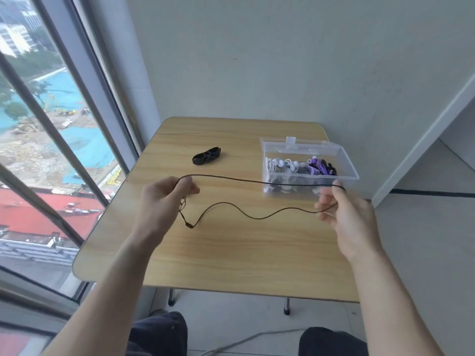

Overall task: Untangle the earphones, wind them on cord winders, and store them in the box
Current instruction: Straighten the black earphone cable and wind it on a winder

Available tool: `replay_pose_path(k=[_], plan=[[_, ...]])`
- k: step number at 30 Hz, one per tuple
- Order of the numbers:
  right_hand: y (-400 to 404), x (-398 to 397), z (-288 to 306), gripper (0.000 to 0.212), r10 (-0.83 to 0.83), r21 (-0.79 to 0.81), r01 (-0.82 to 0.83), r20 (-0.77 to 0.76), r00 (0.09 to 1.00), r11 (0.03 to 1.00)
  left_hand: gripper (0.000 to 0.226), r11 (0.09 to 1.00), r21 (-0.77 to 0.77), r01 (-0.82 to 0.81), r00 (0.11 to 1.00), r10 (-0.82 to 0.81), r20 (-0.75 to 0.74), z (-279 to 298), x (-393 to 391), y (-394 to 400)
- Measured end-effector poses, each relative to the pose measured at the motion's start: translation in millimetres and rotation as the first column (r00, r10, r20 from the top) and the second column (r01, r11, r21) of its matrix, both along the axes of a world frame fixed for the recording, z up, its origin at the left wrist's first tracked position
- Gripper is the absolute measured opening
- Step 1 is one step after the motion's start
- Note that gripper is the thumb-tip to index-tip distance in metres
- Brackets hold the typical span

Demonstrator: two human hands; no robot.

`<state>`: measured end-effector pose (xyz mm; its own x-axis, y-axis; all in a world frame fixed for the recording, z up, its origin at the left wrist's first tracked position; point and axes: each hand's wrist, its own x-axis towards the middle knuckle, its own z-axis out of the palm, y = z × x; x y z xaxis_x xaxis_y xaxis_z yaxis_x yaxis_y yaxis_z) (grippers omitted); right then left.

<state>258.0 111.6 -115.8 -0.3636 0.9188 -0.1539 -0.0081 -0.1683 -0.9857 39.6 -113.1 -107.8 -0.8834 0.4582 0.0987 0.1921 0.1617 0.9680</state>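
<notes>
Earphones (231, 179) with a dark cord are stretched in the air between both hands, above a wooden table (218, 253). One run of the cord goes nearly straight from the left hand (164, 201) across to the right hand (344, 214), passing in front of the box (308, 165); there it doubles back, and the lower run sags in waves toward the left, ending in a small dark junction hanging just under the left hand. A few short loops of cord dangle beside that hand's fingers. The left hand pinches the cord between thumb and curled fingers, knuckles toward the camera. The right hand is turned palm-in, with the cord looped over the tip of the forefinger and held against the thumb; its other fingers are loosely bent. The box is clear plastic, its lid raised at the back, and sits on the far right part of the table. Inside it lie white earphones toward the left and purple ones toward the right, bundled together. A black winder (207, 155) lies on the table to the left of the box, well apart from it and beyond the left hand. Along the left side runs a window (51, 124); a pale wall stands behind the table.
</notes>
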Motion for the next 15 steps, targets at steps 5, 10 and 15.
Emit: replay_pose_path(k=[5, 10, 15], plan=[[4.2, 12.8, 10.5, 0.068, 0.172, -0.538, -0.342, -0.341, 0.924, 0.771, 0.038, 0.968, -0.179, 0.173, 0.985, -0.167, 0.047, -2.6, 5.7, 2.9], [2.6, 14.8, 15.3, 0.072, 0.135, -0.524, -0.313, -0.349, 0.927, 0.793, 0.026, 0.936, -0.298, 0.186, 0.976, -0.211, -0.054, -8.9, 3.6, 7.9], [-0.3, 8.7, 13.7, 0.052, 0.234, -0.425, -0.288, -0.176, 0.956, 0.858, 0.063, 0.741, -0.553, 0.38, 0.84, -0.527, -0.13, -18.6, 21.3, 12.8]])
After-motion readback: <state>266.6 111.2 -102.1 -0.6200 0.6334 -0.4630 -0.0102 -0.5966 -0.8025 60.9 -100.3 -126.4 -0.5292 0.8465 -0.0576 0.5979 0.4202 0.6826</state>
